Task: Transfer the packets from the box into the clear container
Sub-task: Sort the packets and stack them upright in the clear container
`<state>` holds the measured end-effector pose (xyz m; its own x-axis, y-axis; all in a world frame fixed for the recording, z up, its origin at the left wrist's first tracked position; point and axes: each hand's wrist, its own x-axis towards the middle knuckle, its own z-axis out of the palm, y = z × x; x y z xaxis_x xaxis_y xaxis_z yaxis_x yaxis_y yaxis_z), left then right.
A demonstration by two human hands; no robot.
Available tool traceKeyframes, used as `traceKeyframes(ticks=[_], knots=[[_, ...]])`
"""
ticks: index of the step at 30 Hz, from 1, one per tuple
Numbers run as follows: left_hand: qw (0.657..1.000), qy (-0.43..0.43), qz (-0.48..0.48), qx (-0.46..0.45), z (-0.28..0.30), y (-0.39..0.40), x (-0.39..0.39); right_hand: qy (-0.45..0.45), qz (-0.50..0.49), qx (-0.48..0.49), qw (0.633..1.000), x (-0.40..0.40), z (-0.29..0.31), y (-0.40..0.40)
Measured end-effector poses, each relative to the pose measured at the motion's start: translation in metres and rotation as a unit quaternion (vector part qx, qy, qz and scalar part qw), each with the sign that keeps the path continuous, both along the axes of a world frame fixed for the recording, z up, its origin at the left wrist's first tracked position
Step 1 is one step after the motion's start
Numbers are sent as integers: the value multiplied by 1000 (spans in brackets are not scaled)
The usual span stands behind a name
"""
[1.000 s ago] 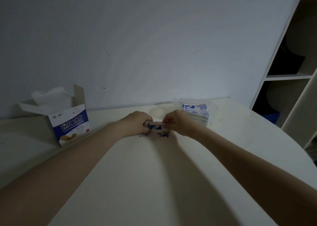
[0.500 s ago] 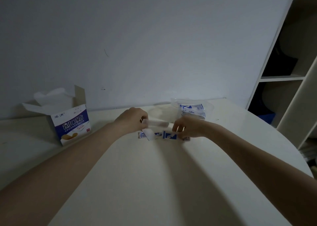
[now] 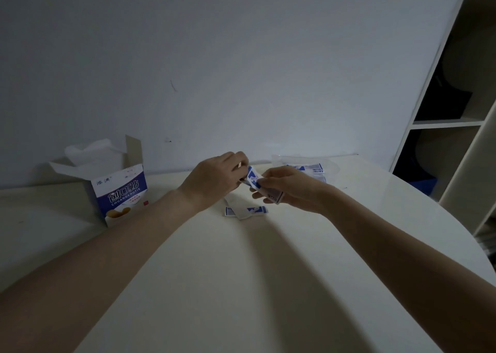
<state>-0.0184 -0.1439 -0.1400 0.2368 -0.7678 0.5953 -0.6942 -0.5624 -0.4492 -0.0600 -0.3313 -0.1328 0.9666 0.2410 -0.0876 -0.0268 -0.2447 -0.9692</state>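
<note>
Meeting above the middle of the pale surface [image 3: 241, 285], both hands work on a small bunch of blue-and-white packets [image 3: 253, 179]. The left hand [image 3: 212, 182] has its fingers curled, pinching the upper end of the bunch, while the right hand [image 3: 288, 189] has its fingers and thumb closed round the lower end, so the bunch sits tilted between the two hands, lifted off the surface. Just below the hands, a few loose packets [image 3: 245, 211] lie flat on the surface, overlapping one another.

Behind the right hand, near the wall, stands the clear container [image 3: 331, 165], with a stack of more packets inside it; how full it is cannot be made out in the dim light. Well apart to the left, the box [image 3: 120, 194] stands upright with its top flaps open and white paper showing above its rim; its front is blue and white with printed characters. At the right edge of the view a shelf unit [image 3: 451, 123] rises beside the surface, its compartments dark.
</note>
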Motion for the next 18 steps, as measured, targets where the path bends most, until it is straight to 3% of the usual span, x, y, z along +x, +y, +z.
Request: traceKeyframes(ticks=[2, 4, 7, 9, 12, 15, 18], knots=[[1000, 16, 26, -2, 3, -3, -2, -8, -19, 33, 999, 0, 2, -1], [992, 100, 70, -10, -3, -5, 6, -64, -68, -39, 995, 3, 3, -4], [922, 336, 164, 101, -24, -3, 27, -135, -91, -243, 956, 4, 3, -10], [878, 413, 189, 151, -27, -4, 32, -152, -74, -331, 928, 3, 0, -14], [844, 482, 199, 125, -17, -11, 26, -154, -72, -344, 924, 0, -6, -15], [836, 506, 199, 70, -12, -9, 28, -115, -53, -342, 931, -2, -10, -6], [837, 509, 200, 3, -18, -6, 26, -103, 4, -429, 898, 1, -18, 6]])
